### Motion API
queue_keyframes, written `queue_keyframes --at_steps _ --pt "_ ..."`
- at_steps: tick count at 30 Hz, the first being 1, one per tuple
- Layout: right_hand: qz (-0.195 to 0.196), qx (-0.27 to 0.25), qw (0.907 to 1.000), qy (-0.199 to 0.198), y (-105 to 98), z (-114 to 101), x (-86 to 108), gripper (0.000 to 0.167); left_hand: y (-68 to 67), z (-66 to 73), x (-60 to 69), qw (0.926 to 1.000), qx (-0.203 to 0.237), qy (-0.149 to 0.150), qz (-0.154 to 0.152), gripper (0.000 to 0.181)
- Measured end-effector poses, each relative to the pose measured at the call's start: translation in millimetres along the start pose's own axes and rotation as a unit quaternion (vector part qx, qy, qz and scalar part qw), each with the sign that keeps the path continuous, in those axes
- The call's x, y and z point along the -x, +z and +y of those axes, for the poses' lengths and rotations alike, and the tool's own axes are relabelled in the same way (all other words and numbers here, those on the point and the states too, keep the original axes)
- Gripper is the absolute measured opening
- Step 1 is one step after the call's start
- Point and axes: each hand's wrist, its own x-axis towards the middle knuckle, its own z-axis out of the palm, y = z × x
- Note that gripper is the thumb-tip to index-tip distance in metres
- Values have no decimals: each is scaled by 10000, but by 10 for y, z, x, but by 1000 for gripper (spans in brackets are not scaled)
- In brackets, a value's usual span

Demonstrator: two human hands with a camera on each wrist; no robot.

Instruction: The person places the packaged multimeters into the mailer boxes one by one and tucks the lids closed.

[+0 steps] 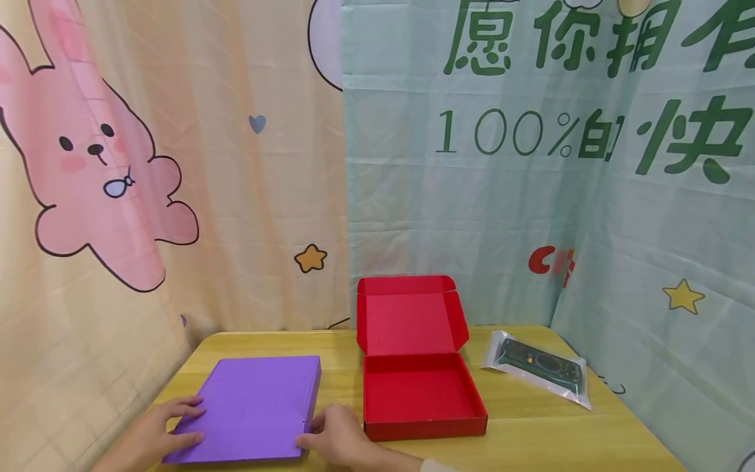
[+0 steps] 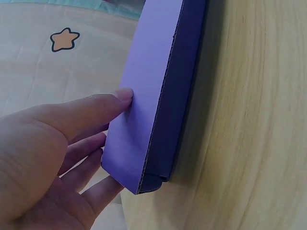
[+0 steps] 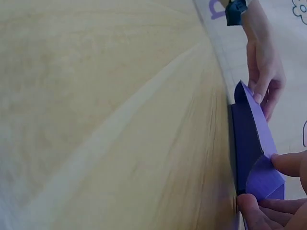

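Note:
A purple cardboard box (image 1: 253,406) lies flat at the left of the table, its lid lowered. My left hand (image 1: 156,432) grips its left front corner. In the left wrist view, the left thumb presses on the lid (image 2: 139,105) while the other fingers go behind and below the edge. At the right front corner my right hand (image 1: 342,436) pinches the box. The right wrist view shows a side flap (image 3: 264,179) between that thumb and fingers. A small flap (image 2: 152,183) also shows under the lid at the left corner. The box's inside is hidden.
Right of the purple box stands an open red box (image 1: 425,429) with its lid (image 1: 407,321) tilted up behind. Farther right, a dark device with a round dial lies in a clear bag (image 1: 575,395). Printed curtains (image 1: 460,216) hang behind the wooden table (image 1: 531,446).

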Motion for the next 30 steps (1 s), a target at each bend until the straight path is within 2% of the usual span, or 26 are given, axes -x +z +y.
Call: queue_keyframes --at_steps 3,7,11,17,24,30 --pt "136 -457 9988 97 22 31 10 17 -2 14 -21 9999 136 -27 -42 37" --pt "203 -895 9947 467 47 56 26 16 4 22 -31 9997 226 -102 -66 36" --pt "244 -1012 9899 961 57 21 26 17 9 23 -28 9996 207 -192 -87 37" --pt "134 -1621 9720 1697 58 -80 19 20 -7 9 -28 9989 311 -240 -269 36" --pt "185 -2339 9553 1796 70 -106 15 17 -61 -27 -86 9975 435 -144 -542 34" --pt "121 -2955 9363 1895 86 -81 2 18 -86 -27 -113 9965 444 -192 -683 34"
